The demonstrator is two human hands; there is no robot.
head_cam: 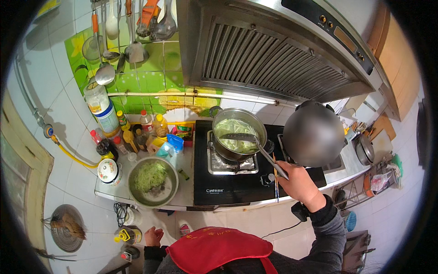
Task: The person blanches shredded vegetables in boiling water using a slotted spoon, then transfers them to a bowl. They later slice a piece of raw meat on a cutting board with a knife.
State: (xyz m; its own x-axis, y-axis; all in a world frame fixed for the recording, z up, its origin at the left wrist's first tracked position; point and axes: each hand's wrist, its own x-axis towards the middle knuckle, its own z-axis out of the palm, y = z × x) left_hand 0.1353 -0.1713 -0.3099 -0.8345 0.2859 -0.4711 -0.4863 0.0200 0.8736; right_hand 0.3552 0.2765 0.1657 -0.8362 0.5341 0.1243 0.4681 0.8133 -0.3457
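My right hand [298, 183] grips the long metal handle of a slotted skimmer [239, 137]. The skimmer's dark perforated head is held over a metal pot [230, 156] on the left burner. Pale green shredded vegetable [228, 126] lies in liquid inside the pot. Chopsticks [276, 188] rest on the black gas cooktop [224, 197] just beside my right hand. Low at my left side, my left hand [153, 236] hangs with loosely curled fingers and nothing in it. On the counter left of the cooktop, a metal basin [174, 185] holds more green shreds [150, 176].
Seasoning bottles [129, 139] and a lidded enamel pot [107, 171] crowd the left counter. The range hood [253, 89] overhangs the cooktop. A blurred patch hides the right burner area. Utensils [135, 53] hang on the wall, and bottles [128, 235] stand on the floor.
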